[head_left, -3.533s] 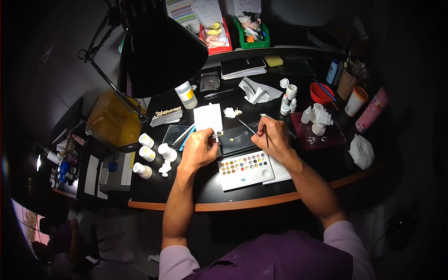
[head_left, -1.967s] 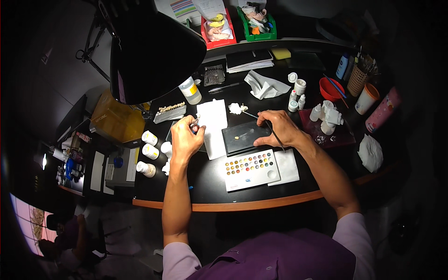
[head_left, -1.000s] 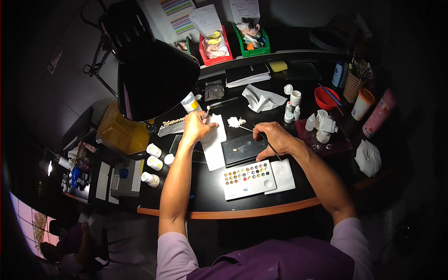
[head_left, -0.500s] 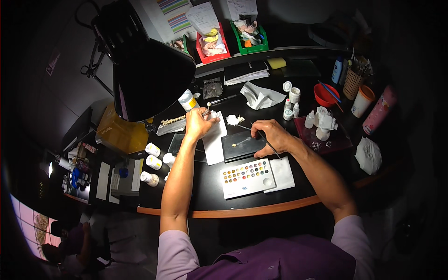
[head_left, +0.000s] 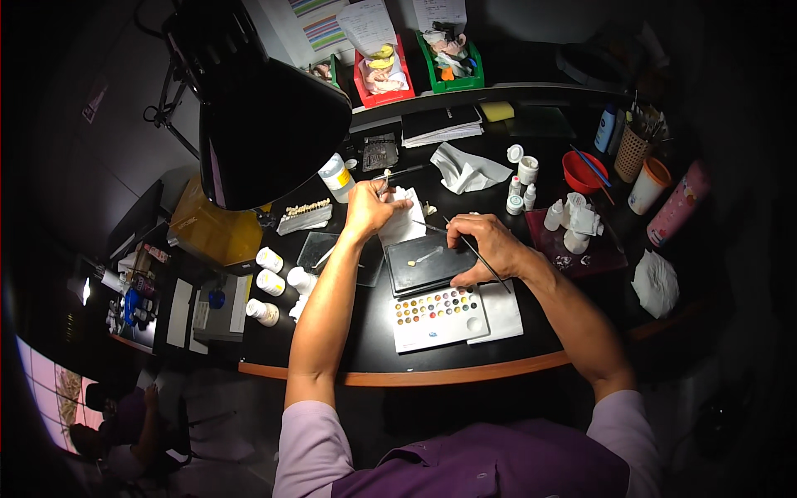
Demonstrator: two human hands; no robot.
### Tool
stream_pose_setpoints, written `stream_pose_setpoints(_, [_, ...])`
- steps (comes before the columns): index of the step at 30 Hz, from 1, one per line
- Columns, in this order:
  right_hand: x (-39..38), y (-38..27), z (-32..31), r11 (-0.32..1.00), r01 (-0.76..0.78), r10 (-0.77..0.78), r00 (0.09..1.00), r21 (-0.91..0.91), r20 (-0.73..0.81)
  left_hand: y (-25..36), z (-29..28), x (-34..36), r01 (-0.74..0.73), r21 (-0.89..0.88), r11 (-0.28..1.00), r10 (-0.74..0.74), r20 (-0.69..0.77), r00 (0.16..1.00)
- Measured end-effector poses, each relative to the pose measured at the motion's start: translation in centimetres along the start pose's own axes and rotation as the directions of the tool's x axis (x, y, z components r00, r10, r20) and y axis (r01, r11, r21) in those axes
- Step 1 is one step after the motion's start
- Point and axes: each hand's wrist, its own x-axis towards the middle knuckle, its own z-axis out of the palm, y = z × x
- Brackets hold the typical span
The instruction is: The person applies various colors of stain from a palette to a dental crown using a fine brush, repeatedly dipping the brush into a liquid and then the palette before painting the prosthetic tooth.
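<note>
1. The left hand has thumb and fingers closed on a small pale piece, which sits at the fingertips above a white paper pad.
2. That piece points up and away from the person; it is too small to tell its long axis surely.
3. The right hand seems clamped on the right end of a dark slab, thumb at the near side, other fingers at the far side.
4. A thin brush crosses that hand, its long axis diagonal from upper left to lower right; I cannot tell which end is the bristles.
5. The slab's long axis runs left to right, right end slightly farther off; a yellowish dab lies on it.
6. The step in hand looks like steadying or shifting the slab while holding the pale piece up; moving on calls for a firm edge grip and a light pinch.
7. Nearer the person, a white paint tray lies on the black tabletop.
8. Farther out stand a clear bottle and a red bowl.
</note>
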Motion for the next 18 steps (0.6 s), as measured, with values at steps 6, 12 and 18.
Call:
stream_pose_setpoints(6, [-0.2, 0.2, 0.2, 1.0, -0.018, 0.018, 0.999, -0.023, 0.026, 0.3, 0.6, 0.3, 0.042, -0.133, 0.99, -0.032, 0.077, 0.996])
stream_pose_setpoints(12, [0.2, 0.6, 0.7, 1.0, 0.013, -0.013, 1.0, -0.014, 0.014, 0.9, 1.0, 0.5, -0.067, -0.135, 0.989, 0.074, 0.043, 0.996])
stream_pose_setpoints(18, [0.1, 1.6, 0.8, 0.999, -0.026, 0.028, 0.998, -0.041, 0.048, 0.4, 0.8, 0.3, -0.072, -0.147, 0.987, 0.083, 0.066, 0.994])
